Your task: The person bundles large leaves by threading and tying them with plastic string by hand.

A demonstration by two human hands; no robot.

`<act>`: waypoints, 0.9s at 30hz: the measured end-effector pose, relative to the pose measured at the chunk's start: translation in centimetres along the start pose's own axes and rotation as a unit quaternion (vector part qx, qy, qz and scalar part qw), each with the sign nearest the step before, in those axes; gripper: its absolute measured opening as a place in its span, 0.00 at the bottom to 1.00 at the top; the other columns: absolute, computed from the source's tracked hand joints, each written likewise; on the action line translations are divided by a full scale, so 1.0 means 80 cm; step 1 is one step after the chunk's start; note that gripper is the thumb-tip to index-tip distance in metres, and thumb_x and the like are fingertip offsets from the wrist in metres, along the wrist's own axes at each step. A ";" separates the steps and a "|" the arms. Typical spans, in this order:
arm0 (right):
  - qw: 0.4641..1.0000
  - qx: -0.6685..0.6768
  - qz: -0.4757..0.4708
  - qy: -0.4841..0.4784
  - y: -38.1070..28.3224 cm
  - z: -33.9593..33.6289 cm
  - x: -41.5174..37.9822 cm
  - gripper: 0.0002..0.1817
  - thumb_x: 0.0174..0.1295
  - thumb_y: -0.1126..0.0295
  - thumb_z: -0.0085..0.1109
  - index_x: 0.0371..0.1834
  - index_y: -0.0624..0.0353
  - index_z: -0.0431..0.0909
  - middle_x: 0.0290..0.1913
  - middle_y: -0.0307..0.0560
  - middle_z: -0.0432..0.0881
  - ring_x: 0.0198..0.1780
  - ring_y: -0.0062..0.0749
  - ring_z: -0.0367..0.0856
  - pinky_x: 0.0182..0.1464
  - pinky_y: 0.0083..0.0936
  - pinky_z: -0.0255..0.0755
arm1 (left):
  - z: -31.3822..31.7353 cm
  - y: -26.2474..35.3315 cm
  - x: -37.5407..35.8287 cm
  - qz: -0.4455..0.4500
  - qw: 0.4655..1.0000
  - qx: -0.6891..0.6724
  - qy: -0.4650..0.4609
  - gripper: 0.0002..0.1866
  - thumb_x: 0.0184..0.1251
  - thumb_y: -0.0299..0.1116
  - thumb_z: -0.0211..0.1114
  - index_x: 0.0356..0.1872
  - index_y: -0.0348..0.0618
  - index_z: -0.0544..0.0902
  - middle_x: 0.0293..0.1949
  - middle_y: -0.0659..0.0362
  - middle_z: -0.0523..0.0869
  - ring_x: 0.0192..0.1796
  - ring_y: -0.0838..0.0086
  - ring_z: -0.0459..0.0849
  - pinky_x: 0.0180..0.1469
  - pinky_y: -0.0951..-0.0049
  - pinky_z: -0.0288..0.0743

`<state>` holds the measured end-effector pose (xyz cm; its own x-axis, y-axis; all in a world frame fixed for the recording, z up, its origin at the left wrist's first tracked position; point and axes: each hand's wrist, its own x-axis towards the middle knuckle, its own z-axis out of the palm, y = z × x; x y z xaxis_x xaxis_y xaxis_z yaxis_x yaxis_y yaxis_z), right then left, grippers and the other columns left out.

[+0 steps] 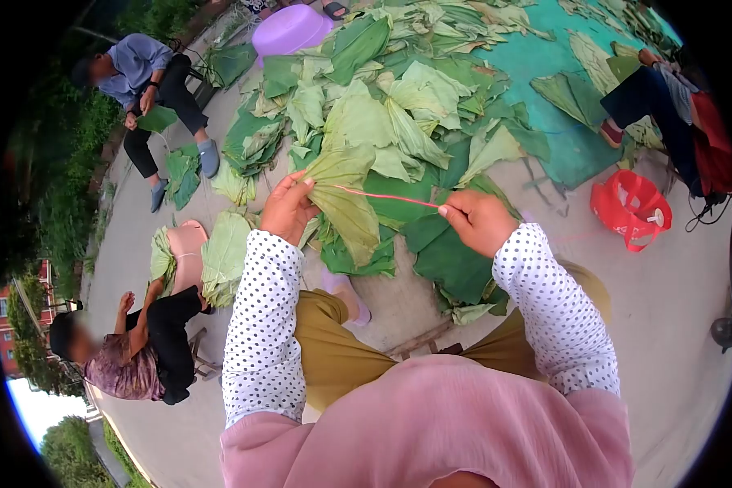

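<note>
1. Leaf pile [419, 110]: large, flat green and yellowish leaves, overlapping, heaped on the ground ahead of the wearer.
2. Teal sheet [573, 154]: spread on the ground at upper right, partly under the leaf pile.
3. Seated people, three: one at upper left [142, 77], holding a green leaf [157, 119]; one at lower left [134, 366], beside a pink tub [188, 256]; one at right [667, 106], partly in view.
4. Purple basin [293, 31]: at the far edge of the leaf pile.
5. Red bag [630, 207]: on the pavement, right of the leaf pile.
6. Held leaf [346, 199]: pale green, pleated, hanging from the left hand, in front of the wearer and above the near side of the leaf pile.
7. Left hand [291, 207]: thumb and fingers pinching the held leaf at its gathered edge.
8. Right hand [481, 221]: fingers curled, thumb and forefinger pinching the pink string.
9. Pink string [394, 198]: thin, drawn nearly straight between held leaf and right hand.
</note>
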<state>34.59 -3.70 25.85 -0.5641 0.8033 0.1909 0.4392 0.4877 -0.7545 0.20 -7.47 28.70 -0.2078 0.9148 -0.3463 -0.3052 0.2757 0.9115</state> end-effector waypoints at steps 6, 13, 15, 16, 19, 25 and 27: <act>1.000 0.002 -0.016 0.017 0.004 0.001 -0.004 0.12 0.67 0.63 0.58 0.32 0.60 0.78 0.29 0.55 0.78 0.31 0.55 0.78 0.34 0.44 0.71 | 0.010 -0.013 -0.005 -0.001 0.999 -0.006 -0.052 0.18 0.70 0.23 0.58 0.60 0.38 0.74 0.52 0.55 0.84 0.50 0.69 0.83 0.50 0.63 0.79; 1.000 -0.011 -0.004 0.002 -0.001 -0.002 0.007 0.13 0.68 0.63 0.56 0.30 0.61 0.77 0.30 0.56 0.78 0.32 0.57 0.78 0.35 0.47 0.71 | 0.008 -0.006 -0.002 0.008 0.998 0.013 -0.053 0.20 0.69 0.22 0.58 0.62 0.39 0.75 0.52 0.57 0.83 0.49 0.71 0.83 0.49 0.66 0.79; 1.000 -0.011 0.004 -0.007 -0.003 -0.002 0.008 0.13 0.68 0.63 0.56 0.31 0.61 0.77 0.30 0.56 0.78 0.32 0.57 0.78 0.35 0.47 0.71 | 0.008 -0.007 0.002 0.002 0.999 0.013 -0.052 0.21 0.69 0.22 0.59 0.63 0.39 0.75 0.51 0.57 0.84 0.49 0.71 0.83 0.49 0.66 0.79; 1.000 -0.011 0.006 -0.008 -0.004 -0.002 0.008 0.13 0.68 0.63 0.56 0.31 0.61 0.77 0.30 0.56 0.78 0.32 0.57 0.78 0.35 0.47 0.71 | 0.008 -0.007 0.003 -0.001 0.999 0.013 -0.049 0.21 0.69 0.22 0.59 0.63 0.39 0.75 0.51 0.58 0.84 0.49 0.72 0.83 0.49 0.66 0.78; 1.000 -0.013 0.008 -0.005 -0.003 -0.001 0.006 0.12 0.68 0.63 0.56 0.31 0.61 0.77 0.29 0.55 0.78 0.32 0.57 0.78 0.35 0.47 0.71 | 0.010 -0.010 0.002 -0.001 0.998 0.013 -0.054 0.21 0.69 0.23 0.60 0.63 0.41 0.76 0.50 0.59 0.83 0.49 0.73 0.82 0.49 0.67 0.78; 0.999 -0.049 0.000 -0.004 0.009 0.000 0.000 0.12 0.68 0.65 0.58 0.32 0.62 0.78 0.30 0.55 0.78 0.33 0.54 0.76 0.35 0.43 0.70 | 0.046 -0.026 -0.006 -0.023 0.988 0.138 -0.073 0.21 0.70 0.27 0.62 0.64 0.42 0.77 0.50 0.62 0.82 0.49 0.77 0.80 0.51 0.71 0.76; 0.997 -0.059 0.021 -0.039 0.008 0.001 0.005 0.11 0.68 0.64 0.57 0.33 0.61 0.79 0.30 0.55 0.79 0.34 0.54 0.77 0.36 0.44 0.71 | 0.073 -0.031 -0.020 -0.032 0.984 0.138 -0.105 0.22 0.70 0.26 0.62 0.65 0.42 0.77 0.50 0.62 0.82 0.49 0.78 0.79 0.52 0.72 0.75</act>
<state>34.63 -3.10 25.37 -0.5940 0.7972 0.1080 0.5398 0.4945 -0.6812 6.70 -7.89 28.30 0.0096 0.9261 -0.3773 -0.0408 0.3773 0.9252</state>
